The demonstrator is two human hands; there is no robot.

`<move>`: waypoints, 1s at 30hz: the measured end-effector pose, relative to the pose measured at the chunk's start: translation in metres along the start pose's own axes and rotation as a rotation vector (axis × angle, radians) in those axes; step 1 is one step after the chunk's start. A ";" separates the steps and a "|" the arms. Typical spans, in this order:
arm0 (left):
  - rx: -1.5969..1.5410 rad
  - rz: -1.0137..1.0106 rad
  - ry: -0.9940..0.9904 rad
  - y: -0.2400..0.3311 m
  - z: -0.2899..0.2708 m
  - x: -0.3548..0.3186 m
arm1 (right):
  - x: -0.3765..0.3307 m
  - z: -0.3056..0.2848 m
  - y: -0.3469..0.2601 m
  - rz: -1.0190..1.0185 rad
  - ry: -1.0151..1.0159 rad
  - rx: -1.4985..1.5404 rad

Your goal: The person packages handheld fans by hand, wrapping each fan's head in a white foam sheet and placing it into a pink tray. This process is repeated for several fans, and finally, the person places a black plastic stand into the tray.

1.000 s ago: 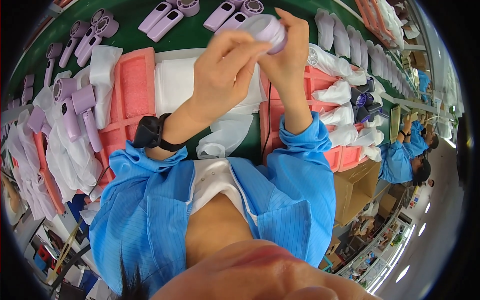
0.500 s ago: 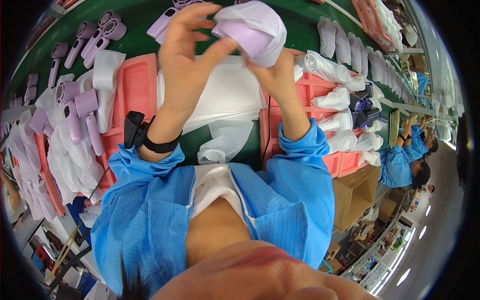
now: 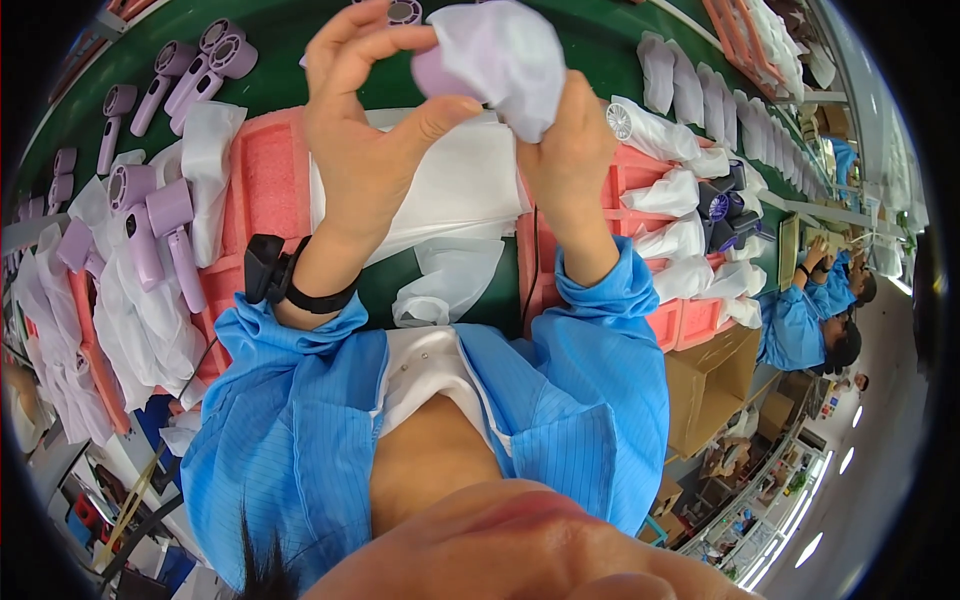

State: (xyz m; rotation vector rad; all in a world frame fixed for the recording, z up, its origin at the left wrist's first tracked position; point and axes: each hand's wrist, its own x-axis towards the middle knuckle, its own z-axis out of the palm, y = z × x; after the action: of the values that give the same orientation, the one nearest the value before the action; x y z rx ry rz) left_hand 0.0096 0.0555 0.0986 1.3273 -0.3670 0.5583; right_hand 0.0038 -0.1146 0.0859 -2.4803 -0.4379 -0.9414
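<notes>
Both hands hold a lilac hair dryer half inside a white cloth pouch, raised above the green worktop. The left hand pinches the pouch edge with a closed grip; the right hand grips the pouch from below. Bagging looks underway; seating the dryer fully seems to come next. Pink foam trays crowd both sides, leaving open room only near the middle.
</notes>
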 end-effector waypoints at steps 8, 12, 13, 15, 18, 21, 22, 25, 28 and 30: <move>0.277 0.213 -0.101 -0.005 -0.006 -0.003 | -0.005 0.006 -0.009 -0.012 -0.061 -0.031; 0.348 0.165 -0.089 -0.006 -0.007 -0.002 | -0.006 -0.003 -0.009 0.097 -0.051 0.067; 0.335 0.118 -0.071 -0.007 -0.008 -0.002 | -0.005 -0.008 -0.011 0.076 -0.072 0.081; 0.245 0.021 -0.001 -0.016 -0.018 0.005 | -0.002 -0.016 -0.006 0.059 -0.091 0.094; 0.074 -0.174 0.156 -0.036 -0.026 0.016 | 0.010 -0.028 0.030 0.200 -0.632 0.615; 0.454 -0.050 -0.183 -0.050 -0.004 0.002 | 0.030 -0.021 0.104 0.469 -0.463 0.460; 0.454 -0.186 -0.309 -0.051 0.007 -0.009 | 0.035 -0.011 0.139 0.579 -0.353 0.353; 0.583 -0.288 -0.675 -0.059 0.028 -0.038 | 0.031 0.026 0.270 0.542 -0.458 -0.279; 0.709 -0.205 -0.750 -0.070 0.024 -0.056 | 0.029 0.048 0.292 0.406 -0.520 -0.374; 0.775 -0.170 -0.781 -0.080 0.024 -0.061 | 0.032 0.062 0.280 0.172 -0.384 -0.440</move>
State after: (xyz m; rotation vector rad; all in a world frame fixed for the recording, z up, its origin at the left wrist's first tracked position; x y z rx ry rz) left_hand 0.0073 0.0103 0.0057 2.2970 -0.7022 -0.0157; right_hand 0.1829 -0.3165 -0.0161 -3.0559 -0.1361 -0.5302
